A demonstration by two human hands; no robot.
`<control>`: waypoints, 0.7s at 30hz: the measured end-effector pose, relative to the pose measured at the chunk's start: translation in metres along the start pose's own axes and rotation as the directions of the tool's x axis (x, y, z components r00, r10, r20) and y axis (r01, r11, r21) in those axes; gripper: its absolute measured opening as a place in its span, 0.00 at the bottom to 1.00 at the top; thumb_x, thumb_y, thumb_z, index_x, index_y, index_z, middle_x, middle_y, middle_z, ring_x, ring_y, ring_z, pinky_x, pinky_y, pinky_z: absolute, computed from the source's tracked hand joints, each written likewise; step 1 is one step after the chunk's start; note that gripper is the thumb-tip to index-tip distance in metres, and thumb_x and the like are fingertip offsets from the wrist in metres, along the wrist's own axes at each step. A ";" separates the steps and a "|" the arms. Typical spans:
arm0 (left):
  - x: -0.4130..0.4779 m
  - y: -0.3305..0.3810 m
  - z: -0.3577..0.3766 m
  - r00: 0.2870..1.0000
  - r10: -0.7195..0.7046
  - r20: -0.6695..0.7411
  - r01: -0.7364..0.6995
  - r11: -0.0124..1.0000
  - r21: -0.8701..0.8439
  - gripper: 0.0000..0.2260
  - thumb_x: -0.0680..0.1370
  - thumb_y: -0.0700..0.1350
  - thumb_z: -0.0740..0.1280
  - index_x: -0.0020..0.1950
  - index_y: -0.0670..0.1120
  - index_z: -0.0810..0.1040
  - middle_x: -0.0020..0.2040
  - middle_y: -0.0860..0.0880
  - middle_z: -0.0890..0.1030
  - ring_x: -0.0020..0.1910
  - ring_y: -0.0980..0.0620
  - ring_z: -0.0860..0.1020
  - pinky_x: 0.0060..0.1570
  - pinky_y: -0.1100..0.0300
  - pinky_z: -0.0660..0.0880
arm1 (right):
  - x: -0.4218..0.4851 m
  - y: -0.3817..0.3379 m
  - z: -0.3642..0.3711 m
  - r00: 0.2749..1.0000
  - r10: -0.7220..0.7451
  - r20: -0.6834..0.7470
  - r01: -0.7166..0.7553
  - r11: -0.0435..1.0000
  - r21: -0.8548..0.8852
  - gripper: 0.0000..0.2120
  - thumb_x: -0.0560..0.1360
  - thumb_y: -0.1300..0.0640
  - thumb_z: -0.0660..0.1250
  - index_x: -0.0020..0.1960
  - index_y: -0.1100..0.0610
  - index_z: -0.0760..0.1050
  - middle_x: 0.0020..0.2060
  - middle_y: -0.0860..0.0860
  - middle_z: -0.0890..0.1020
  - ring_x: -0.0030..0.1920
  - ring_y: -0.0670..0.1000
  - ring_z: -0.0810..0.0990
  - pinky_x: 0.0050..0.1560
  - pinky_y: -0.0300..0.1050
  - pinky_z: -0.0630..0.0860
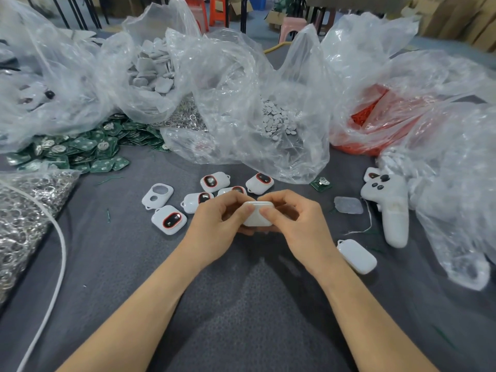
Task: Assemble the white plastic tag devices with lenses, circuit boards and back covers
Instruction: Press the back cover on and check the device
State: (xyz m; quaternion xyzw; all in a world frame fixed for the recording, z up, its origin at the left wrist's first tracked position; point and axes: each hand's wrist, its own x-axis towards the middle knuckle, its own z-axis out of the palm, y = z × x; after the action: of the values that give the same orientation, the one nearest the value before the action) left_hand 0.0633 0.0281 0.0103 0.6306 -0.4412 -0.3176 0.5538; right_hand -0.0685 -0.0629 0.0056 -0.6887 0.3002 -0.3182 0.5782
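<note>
White plastic tag device (257, 214) sits dead centre, held over the tabletop (241, 304) between both your hands. Your left hand (214, 224) pinches its left side and your right hand (299, 224) pinches the right. Both thumbs (248, 210) are down on the plain white face that's turned up, and your fingers are curled underneath. I'd guess that face is the back cover (256, 220).

Neither hand is nearer, since the device is square between them, and both are gripping it.

Looks to me like the cover is being pressed home, so the next squeeze wants to go straight down through the thumbs, evenly on both sides. Can't tell which way its long axis runs because your fingers hide the ends.

Finished tags (169, 220) with red-ringed lenses lie just beyond your knuckles. An empty front shell (157, 196) is at their left, and a closed white tag (357, 256) lies by your right wrist.
</note>
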 end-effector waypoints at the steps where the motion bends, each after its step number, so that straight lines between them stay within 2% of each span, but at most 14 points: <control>1: 0.000 0.000 -0.001 1.000 0.029 -0.008 -0.029 0.995 0.092 0.06 0.80 0.38 0.63 0.48 0.43 0.80 0.41 0.45 0.82 0.35 0.51 0.82 0.38 0.61 0.79 | -0.001 0.000 0.001 1.000 0.005 0.003 -0.005 1.000 0.008 0.04 0.73 0.62 0.71 0.46 0.55 0.82 0.41 0.50 0.83 0.48 0.55 0.81 0.42 0.52 0.83; 4: -0.001 0.000 -0.002 0.997 0.077 0.008 -0.077 0.961 0.265 0.06 0.80 0.39 0.64 0.48 0.44 0.81 0.36 0.46 0.81 0.29 0.55 0.77 0.35 0.66 0.73 | -0.001 0.000 0.001 1.000 0.008 -0.009 -0.009 0.999 -0.036 0.02 0.72 0.62 0.72 0.44 0.57 0.82 0.39 0.52 0.83 0.47 0.55 0.81 0.42 0.54 0.82; 7: 0.000 0.000 -0.002 0.996 0.090 -0.018 -0.082 0.958 0.276 0.06 0.79 0.39 0.65 0.46 0.45 0.81 0.33 0.52 0.79 0.29 0.59 0.75 0.35 0.68 0.71 | 0.001 0.000 0.001 1.000 -0.001 -0.015 0.000 0.997 -0.072 0.03 0.72 0.62 0.73 0.43 0.56 0.82 0.39 0.53 0.83 0.46 0.56 0.81 0.45 0.59 0.81; 10: -0.002 0.000 0.000 0.988 0.137 -0.076 -0.108 0.948 0.300 0.07 0.79 0.39 0.65 0.46 0.46 0.82 0.29 0.60 0.77 0.30 0.62 0.75 0.35 0.69 0.70 | 0.001 -0.002 0.003 1.000 -0.012 -0.017 0.011 0.999 -0.032 0.04 0.72 0.63 0.73 0.41 0.55 0.81 0.39 0.54 0.83 0.45 0.59 0.81 0.41 0.59 0.81; 12: -0.002 0.001 0.002 0.982 0.157 -0.107 -0.119 0.946 0.301 0.07 0.79 0.39 0.65 0.46 0.47 0.82 0.30 0.62 0.78 0.31 0.63 0.75 0.37 0.68 0.72 | 0.001 -0.001 0.005 0.999 -0.020 -0.034 0.020 1.000 0.009 0.05 0.72 0.63 0.72 0.41 0.54 0.81 0.39 0.54 0.84 0.45 0.60 0.81 0.43 0.60 0.81; 14: -0.001 0.001 0.004 0.974 0.167 -0.153 -0.125 0.960 0.251 0.07 0.79 0.39 0.65 0.47 0.48 0.81 0.37 0.62 0.80 0.37 0.65 0.77 0.43 0.67 0.74 | 0.002 0.000 0.006 0.999 -0.003 -0.047 0.006 0.997 0.073 0.04 0.72 0.61 0.72 0.43 0.53 0.82 0.41 0.53 0.85 0.47 0.58 0.82 0.51 0.59 0.80; 16: 0.001 0.001 0.006 0.965 0.162 -0.208 -0.135 0.981 0.141 0.07 0.80 0.37 0.63 0.49 0.48 0.79 0.44 0.56 0.82 0.44 0.62 0.79 0.48 0.67 0.75 | 0.002 -0.002 0.007 0.998 0.016 -0.054 -0.008 0.991 0.137 0.07 0.71 0.61 0.73 0.47 0.52 0.82 0.43 0.51 0.85 0.47 0.52 0.83 0.53 0.52 0.79; 19: 0.001 0.002 0.007 0.976 0.093 -0.199 -0.125 0.980 -0.155 0.09 0.80 0.34 0.61 0.51 0.46 0.77 0.45 0.48 0.82 0.47 0.53 0.82 0.44 0.63 0.79 | 0.002 -0.003 0.008 0.996 -0.007 -0.090 0.019 0.992 0.126 0.09 0.71 0.62 0.73 0.49 0.52 0.82 0.44 0.49 0.85 0.48 0.51 0.83 0.56 0.51 0.78; 21: 0.000 0.001 0.009 0.986 0.070 -0.151 -0.102 0.972 -0.210 0.08 0.80 0.35 0.61 0.52 0.47 0.76 0.47 0.45 0.83 0.47 0.51 0.82 0.45 0.58 0.81 | 0.001 -0.004 0.008 0.992 -0.037 -0.117 0.046 0.996 0.079 0.09 0.72 0.63 0.72 0.50 0.54 0.82 0.44 0.49 0.85 0.47 0.51 0.83 0.56 0.53 0.78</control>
State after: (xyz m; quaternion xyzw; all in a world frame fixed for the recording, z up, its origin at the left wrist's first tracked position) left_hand 0.0551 0.0247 0.0098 0.5677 -0.3903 -0.2938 0.6626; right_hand -0.0616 -0.0584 0.0087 -0.6512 0.3056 -0.3814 0.5806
